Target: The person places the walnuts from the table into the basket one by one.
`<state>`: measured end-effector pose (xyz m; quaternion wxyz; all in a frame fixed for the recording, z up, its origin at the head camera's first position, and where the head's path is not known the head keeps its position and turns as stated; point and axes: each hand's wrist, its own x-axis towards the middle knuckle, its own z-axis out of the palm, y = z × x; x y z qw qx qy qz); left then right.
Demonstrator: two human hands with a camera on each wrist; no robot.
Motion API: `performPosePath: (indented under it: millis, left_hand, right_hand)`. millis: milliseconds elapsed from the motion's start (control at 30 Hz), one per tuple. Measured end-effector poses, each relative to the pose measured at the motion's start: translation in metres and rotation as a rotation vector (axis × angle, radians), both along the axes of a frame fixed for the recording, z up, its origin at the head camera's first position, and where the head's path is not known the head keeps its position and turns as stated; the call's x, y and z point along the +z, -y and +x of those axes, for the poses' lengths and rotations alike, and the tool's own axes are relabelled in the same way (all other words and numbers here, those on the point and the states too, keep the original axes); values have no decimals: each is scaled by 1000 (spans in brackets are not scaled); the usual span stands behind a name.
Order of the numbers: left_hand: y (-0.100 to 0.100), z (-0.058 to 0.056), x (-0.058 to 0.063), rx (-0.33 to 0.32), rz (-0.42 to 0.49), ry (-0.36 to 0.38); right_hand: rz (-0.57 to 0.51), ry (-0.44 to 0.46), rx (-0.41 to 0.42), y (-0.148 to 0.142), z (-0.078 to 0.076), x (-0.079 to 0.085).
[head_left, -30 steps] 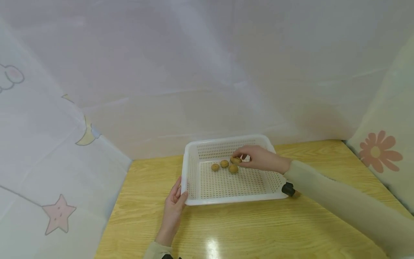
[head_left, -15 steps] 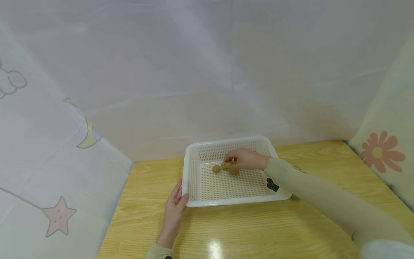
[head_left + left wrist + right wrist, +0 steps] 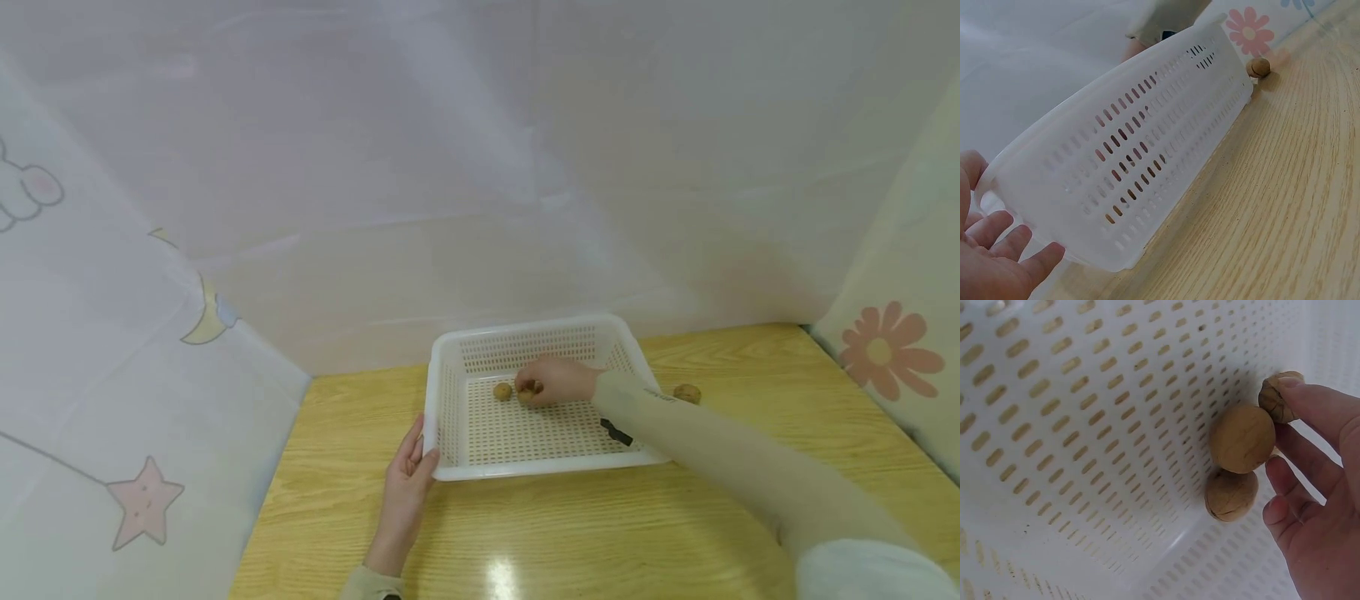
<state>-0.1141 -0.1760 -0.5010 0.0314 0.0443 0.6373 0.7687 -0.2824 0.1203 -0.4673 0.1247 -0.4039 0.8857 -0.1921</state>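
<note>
A white plastic basket (image 3: 551, 465) with slotted walls stands on the wooden table. My left hand (image 3: 407, 492) grips its left rim near the front corner, thumb on top and fingers on the outer side. Inside the basket, my right hand (image 3: 558, 381) reaches down and pinches a walnut (image 3: 1274, 407) between thumb and fingers. Two more walnuts lie against each other beside it in the right wrist view, a smooth pale walnut (image 3: 1242, 439) and a darker walnut (image 3: 1231, 495). In the head view, a walnut (image 3: 502, 391) rests left of my right fingertips.
Outside the basket, another walnut (image 3: 687, 393) lies on the table (image 3: 465, 542) to the right, beyond my right sleeve (image 3: 720, 450). A pale cloth wall (image 3: 480, 208) rises behind the basket.
My right hand has lowered and shifted slightly left among the walnuts. My moving sleeve has uncovered the walnut on the table at right. The left hand keeps its grip on the rim.
</note>
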Motion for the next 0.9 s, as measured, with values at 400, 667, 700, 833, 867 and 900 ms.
performPosePath:
  millis: [400, 667, 700, 833, 867, 900]
  left_hand:
    - [-2, 1, 1, 11, 0, 9]
    - [-1, 2, 1, 17, -1, 4]
    - [-1, 2, 0, 16, -1, 3]
    - [-1, 2, 0, 13, -3, -2]
    - [-1, 2, 0, 11, -7, -6]
    - [-1, 2, 0, 10, -8, -8]
  right_hand:
    - [40, -126, 53, 2, 0, -2]
    - [36, 52, -63, -11, -3, 7]
    - [33, 71, -85, -13, -3, 10]
    - [-9, 113, -112, -21, 3, 27]
    - [-18, 102, -106, -23, 6, 32]
    - [-21, 87, -100, -25, 8, 38]
